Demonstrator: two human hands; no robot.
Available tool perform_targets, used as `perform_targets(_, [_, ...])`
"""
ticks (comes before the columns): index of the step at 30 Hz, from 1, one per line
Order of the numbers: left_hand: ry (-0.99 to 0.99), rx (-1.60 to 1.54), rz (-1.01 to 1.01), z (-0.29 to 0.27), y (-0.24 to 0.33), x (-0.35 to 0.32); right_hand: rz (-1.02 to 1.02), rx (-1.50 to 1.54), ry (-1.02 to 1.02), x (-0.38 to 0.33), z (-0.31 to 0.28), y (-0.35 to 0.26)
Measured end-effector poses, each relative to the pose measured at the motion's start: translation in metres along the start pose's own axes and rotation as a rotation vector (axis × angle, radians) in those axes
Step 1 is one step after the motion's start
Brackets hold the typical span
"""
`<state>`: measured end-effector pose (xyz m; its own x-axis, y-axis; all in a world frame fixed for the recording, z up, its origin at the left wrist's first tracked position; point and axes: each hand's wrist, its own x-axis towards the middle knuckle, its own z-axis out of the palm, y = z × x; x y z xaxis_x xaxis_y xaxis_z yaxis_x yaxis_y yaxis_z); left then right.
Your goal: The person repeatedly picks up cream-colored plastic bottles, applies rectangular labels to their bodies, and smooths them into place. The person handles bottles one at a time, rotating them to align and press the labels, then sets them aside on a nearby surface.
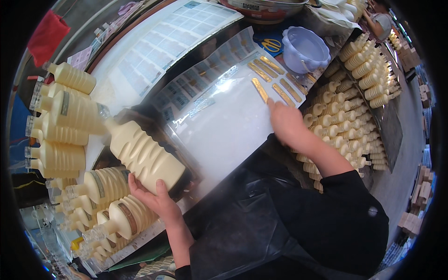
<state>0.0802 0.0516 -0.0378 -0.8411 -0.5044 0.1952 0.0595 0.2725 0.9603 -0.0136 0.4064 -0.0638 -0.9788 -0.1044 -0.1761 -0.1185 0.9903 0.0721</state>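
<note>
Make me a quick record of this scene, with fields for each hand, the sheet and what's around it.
Left hand: at the base end of a cream ridged bottle, neck toward upper left
Right hand: index finger at the lower end of a gold strip
Sheet: glossy white sheet, several gold strips
Beyond sheet: yellow-handled scissors, lavender basin

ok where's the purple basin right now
In the head view, the purple basin is at the upper right, just right of the yellow-handled scissors and beyond the gold strips.
</note>
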Motion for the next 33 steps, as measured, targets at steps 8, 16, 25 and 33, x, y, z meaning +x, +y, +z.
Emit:
perform_targets(8, [-0.002,-0.040,-0.056,-0.001,0.004,-0.002,-0.162,0.518,0.069,-0.003,-0.021,-0.007])
perform_targets(16, [-0.014,0.014,0.011,-0.003,-0.003,0.002,-0.047,0.044,0.006,-0.052,0.007,0.001])
perform_targets(25, [0.041,-0.115,-0.132,-0.006,0.001,0.030,0.486,1.271,0.050,-0.044,0.056,0.016])
perform_targets(33, [-0.022,-0.385,-0.227,-0.017,-0.002,0.053,0.265,0.766,0.381,-0.042,0.009,0.006])
